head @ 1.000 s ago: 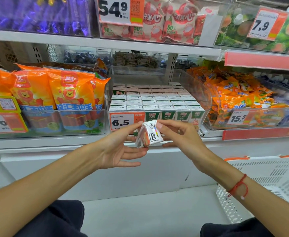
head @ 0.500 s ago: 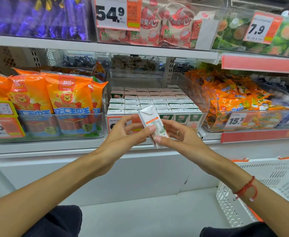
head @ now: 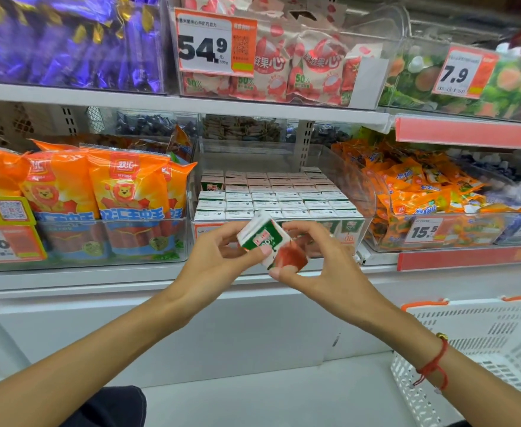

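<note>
While both hands pinch it, juice carton (head: 268, 238) hangs tilted mid-air.
Head view: left hand (head: 219, 257) pinches upper end, right hand (head: 317, 263) clamps lower end; shelf bin (head: 357, 223) just behind grip, basket (head: 484, 334) below-right. Likely light, stiff, crushable, slick: grip flat faces.

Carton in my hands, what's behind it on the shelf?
Rows of matching cartons fill a clear bin behind the carton. The carton, left hand and right hand cover most of the bin's price tag, so the price can't be read.
</note>
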Demonstrator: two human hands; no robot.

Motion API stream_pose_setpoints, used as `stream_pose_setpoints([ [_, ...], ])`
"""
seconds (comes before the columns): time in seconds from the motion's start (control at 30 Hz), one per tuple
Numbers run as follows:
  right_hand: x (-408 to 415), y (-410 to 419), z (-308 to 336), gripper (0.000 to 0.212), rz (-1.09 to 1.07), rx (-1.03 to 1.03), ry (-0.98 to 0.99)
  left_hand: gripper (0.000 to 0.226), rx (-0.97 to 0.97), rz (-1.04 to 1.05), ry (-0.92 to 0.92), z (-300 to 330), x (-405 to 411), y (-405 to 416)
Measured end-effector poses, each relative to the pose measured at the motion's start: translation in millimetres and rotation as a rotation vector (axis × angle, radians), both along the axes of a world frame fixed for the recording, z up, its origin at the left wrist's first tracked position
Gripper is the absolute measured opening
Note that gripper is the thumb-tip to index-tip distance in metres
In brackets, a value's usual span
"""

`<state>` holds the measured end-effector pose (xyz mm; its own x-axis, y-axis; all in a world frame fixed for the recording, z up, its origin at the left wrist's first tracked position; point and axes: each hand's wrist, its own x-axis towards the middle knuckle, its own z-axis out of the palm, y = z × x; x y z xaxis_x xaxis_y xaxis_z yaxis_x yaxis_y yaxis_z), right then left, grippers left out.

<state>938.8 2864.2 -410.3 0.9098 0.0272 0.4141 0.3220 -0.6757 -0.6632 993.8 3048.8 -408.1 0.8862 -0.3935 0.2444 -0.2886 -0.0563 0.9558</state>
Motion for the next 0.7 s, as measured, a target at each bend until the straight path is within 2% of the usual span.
stream_pose_setpoints([
  [0.07,1,0,1,0.055,0.045,0.048,0.069,0.038,0.113,0.002,-0.204,2,-1,4],
  [0.17,4,4,4,0.051,0.069,0.029,0.022,0.041,0.204,-0.009,-0.43,5,-5,9],
  [0.27,10,13,13,0.048,0.055,0.021,-0.087,0.042,0.227,0.014,-0.514,10,-2,14],
  [0.37,30,17,28,0.05,-0.018,-0.006,-0.173,0.057,0.303,0.202,-0.672,18,17,28],
  [0.47,65,21,44,0.048,-0.043,-0.05,-0.164,0.065,0.577,0.433,-0.883,17,48,48],
  [0.57,109,27,58,0.046,-0.04,-0.125,-0.086,0.072,0.85,0.581,-0.904,11,73,65],
  [0.7,168,37,63,0.044,-0.04,-0.22,-0.078,0.073,0.967,0.59,-0.958,-2,89,75],
])
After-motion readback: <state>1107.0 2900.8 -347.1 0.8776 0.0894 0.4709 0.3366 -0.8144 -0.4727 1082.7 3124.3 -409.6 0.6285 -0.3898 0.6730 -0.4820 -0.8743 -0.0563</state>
